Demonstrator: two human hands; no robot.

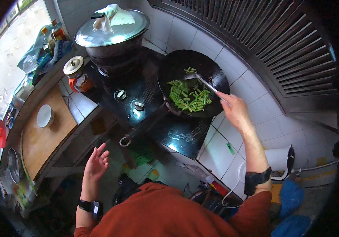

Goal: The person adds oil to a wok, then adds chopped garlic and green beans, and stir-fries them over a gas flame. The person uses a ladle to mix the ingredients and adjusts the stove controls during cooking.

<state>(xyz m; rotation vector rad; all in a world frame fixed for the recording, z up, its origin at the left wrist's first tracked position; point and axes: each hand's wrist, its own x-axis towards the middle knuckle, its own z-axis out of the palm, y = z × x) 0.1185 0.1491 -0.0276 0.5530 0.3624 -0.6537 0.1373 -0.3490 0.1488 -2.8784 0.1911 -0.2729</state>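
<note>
My right hand (pixel 234 109) grips the handle of a metal spatula (pixel 206 83), whose blade rests in a dark wok (pixel 193 59) on the gas stove. Cut green beans (pixel 187 96) lie in the wok, and a small clump of them sits apart beyond the blade. The wok's long handle (pixel 145 123) points toward the lower left and ends in a metal ring. My left hand (pixel 97 161) hangs in the air at the left of that ring, its fingers apart and curled a little, holding nothing.
Behind the stove knobs stands a large lidded pot (pixel 113 53) with a cloth on its lid. A lidded glass jar (pixel 79 75) is to its left. A white bowl (pixel 44 116) sits on a wooden board (pixel 36 148). A white electric kettle (pixel 276 158) stands at the right.
</note>
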